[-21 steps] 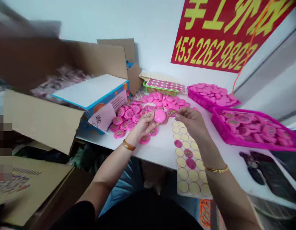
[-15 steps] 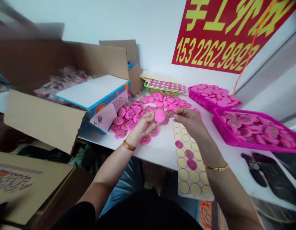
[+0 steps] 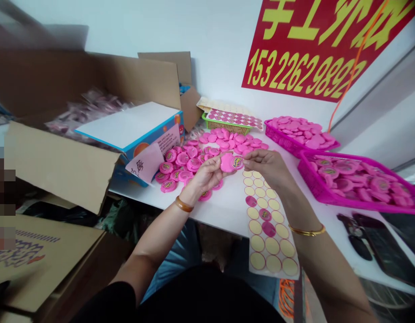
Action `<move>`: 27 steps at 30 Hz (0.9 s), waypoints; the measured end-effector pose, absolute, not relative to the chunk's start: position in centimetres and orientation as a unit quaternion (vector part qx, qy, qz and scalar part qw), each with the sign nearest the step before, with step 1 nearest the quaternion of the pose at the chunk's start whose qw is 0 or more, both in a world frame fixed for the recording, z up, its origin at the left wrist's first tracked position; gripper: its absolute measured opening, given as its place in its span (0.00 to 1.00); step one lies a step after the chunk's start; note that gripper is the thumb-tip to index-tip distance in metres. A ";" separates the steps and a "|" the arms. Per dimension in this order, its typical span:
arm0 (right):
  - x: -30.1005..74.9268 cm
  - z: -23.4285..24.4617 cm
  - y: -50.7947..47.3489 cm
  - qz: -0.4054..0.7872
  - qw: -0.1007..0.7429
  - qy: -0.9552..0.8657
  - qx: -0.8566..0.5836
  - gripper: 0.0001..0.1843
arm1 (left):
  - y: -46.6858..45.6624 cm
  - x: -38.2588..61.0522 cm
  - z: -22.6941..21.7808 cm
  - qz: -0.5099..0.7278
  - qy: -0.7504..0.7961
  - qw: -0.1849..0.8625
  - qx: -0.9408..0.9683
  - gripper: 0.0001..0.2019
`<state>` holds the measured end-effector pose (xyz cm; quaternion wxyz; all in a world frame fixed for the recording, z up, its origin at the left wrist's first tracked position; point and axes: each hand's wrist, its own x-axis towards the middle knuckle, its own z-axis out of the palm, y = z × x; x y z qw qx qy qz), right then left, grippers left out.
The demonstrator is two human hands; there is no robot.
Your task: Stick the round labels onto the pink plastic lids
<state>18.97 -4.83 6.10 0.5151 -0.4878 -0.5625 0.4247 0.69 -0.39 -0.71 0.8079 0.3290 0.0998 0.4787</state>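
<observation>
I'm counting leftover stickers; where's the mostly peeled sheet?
In the head view, the mostly peeled sheet lies right of centre, its far end near the right hand and its near end jutting off the table.

smooth plastic case (image 3: 226, 163), shiny metal bangle (image 3: 307, 233)

Wears a dull black top (image 3: 207, 294), with a short, loose left sleeve (image 3: 116, 298), and blue jeans (image 3: 177, 260), lighter in patches and creased. Has a thick, smooth, rounded amber-brown bangle (image 3: 184, 205), with a glossy highlight, just behind the left hand (image 3: 206, 176). Has a slimmer, shiny gold bracelet (image 3: 308, 233) just behind the right hand (image 3: 265, 167).
</observation>
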 end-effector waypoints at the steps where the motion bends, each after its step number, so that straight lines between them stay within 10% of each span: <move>1: 19.0 6.0 -4.8 0.425 0.518 -0.560 -0.488 0.14 | -0.4 0.7 -0.7 0.478 0.098 0.806 0.335 0.09; 27: 18.0 5.6 -4.6 0.370 0.479 -0.592 -0.533 0.09 | -1.2 1.4 -0.4 0.460 0.080 0.806 0.363 0.16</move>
